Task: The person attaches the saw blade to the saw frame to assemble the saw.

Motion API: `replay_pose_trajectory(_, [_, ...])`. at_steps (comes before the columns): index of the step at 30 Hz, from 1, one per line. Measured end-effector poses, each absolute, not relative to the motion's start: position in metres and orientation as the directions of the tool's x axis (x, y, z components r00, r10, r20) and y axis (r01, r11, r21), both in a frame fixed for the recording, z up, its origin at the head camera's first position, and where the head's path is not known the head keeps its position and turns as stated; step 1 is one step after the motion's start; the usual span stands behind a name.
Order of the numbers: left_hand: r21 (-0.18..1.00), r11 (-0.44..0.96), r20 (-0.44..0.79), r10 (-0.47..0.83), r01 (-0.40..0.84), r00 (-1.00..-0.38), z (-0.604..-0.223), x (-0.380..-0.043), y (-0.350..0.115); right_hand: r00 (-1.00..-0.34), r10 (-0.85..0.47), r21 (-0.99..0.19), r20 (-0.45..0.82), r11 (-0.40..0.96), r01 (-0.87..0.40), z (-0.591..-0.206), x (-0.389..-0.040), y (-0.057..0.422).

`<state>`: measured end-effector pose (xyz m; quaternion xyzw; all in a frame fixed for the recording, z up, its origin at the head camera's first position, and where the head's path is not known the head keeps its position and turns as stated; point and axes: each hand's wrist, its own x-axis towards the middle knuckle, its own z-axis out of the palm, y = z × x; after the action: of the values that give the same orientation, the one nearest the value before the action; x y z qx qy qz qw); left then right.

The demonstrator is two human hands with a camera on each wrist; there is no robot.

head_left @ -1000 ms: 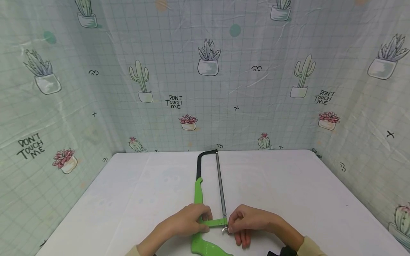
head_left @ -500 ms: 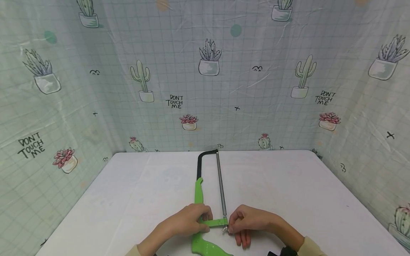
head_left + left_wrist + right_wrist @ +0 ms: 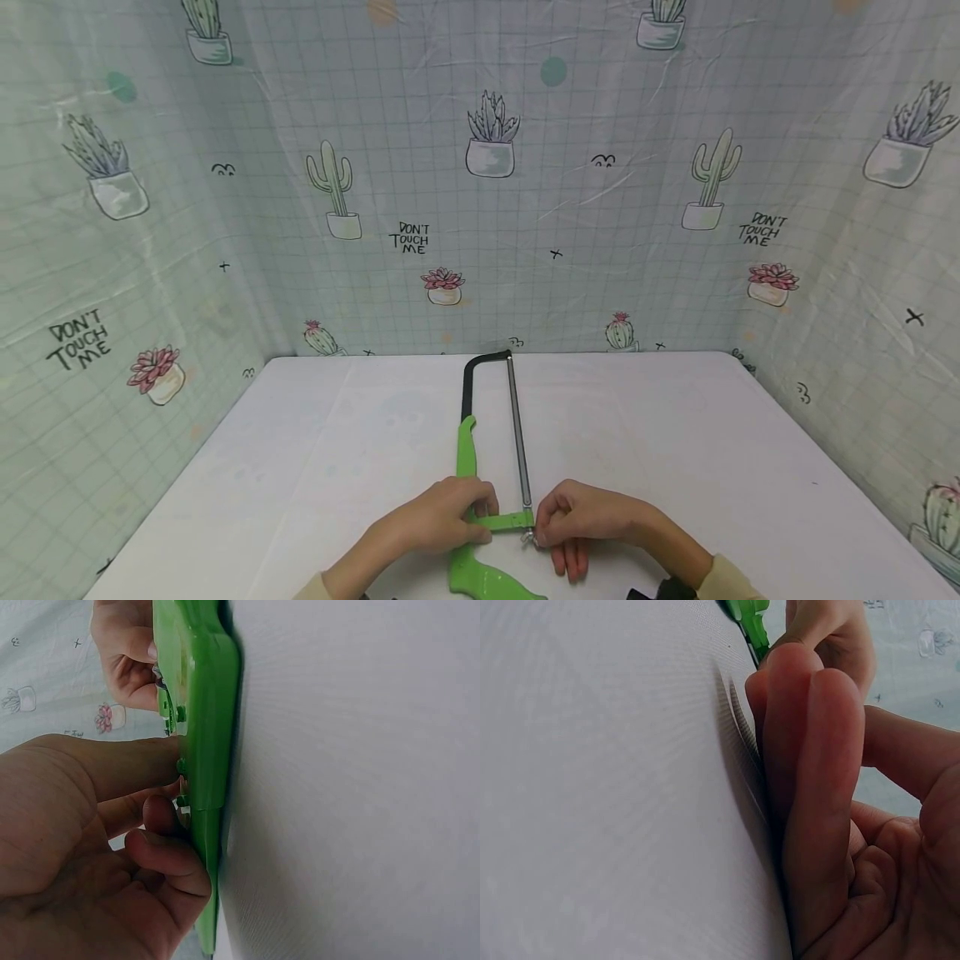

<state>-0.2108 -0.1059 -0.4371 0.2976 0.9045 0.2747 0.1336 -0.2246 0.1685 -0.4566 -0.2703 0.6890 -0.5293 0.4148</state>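
A hacksaw (image 3: 466, 450) lies flat on the table, its green handle toward me and its black front bow pointing away. The grey blade (image 3: 517, 433) runs along its right side to a green crosspiece (image 3: 504, 522). My left hand (image 3: 442, 517) grips the green frame where the crosspiece meets it, thumb and fingers on either side. At the crosspiece's right end sits a small metal wing nut (image 3: 527, 540), pinched between the thumb and index finger of my right hand (image 3: 588, 512). In the right wrist view, other right-hand fingers (image 3: 825, 765) extend low along the tabletop; the nut is hidden there.
The white table (image 3: 660, 433) stretches out around the saw. A cactus-print curtain (image 3: 555, 208) hangs behind it and along both sides. A black object (image 3: 667, 590) shows by the right wrist at the bottom edge.
The wing nut's wings have turned slightly beside my right fingertips. Both hands and the hacksaw stay in nearly the same place.
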Motion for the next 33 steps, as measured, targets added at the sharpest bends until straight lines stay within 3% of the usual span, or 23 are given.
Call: replay_pose_trajectory(33, [0.579,0.672,-0.074,0.607,0.461,-0.791,-0.4387,-0.2107,-0.1055,-0.500,-0.815,-0.953,-0.293,0.289,0.087,-0.4562,-0.2243,0.1668])
